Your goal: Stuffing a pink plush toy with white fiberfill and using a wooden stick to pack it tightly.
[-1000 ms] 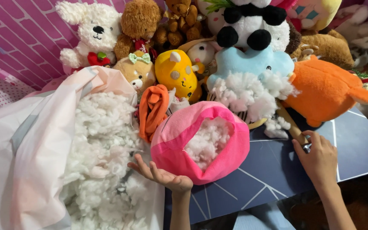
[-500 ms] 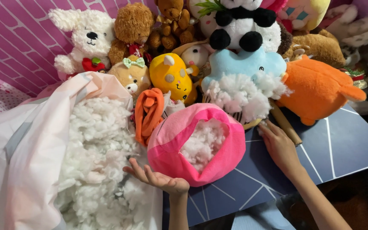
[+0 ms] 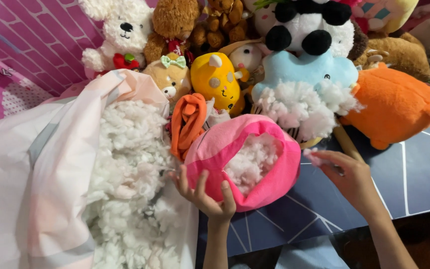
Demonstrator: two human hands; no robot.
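Left hand [image 3: 206, 192] cups the pink plush shell [image 3: 244, 160] from below, fingers spread up its lower front edge, thumb on the rim of the opening, loosely holding it tilted so the mouth faces the camera. Right hand [image 3: 350, 175] is pinched shut on something small at the fingertips, too small to tell what, just beside the shell's right side; a second ago it was further right on the dark blue table [image 3: 414, 184], half a second ago near the orange plush [image 3: 396, 107], so it has come in toward the shell while the left hand's hold has not changed. Big white fabric bag [image 3: 21, 184] lies at left, open, with loose white stuffing [image 3: 130, 169] spilling out and touching the shell's left side. Shell sits between bag and table, part filled with the same fluff. Behind it: pale blue plush [image 3: 307, 72] with stuffing showing, yellow plush [image 3: 216, 77], orange fabric piece [image 3: 188, 122].
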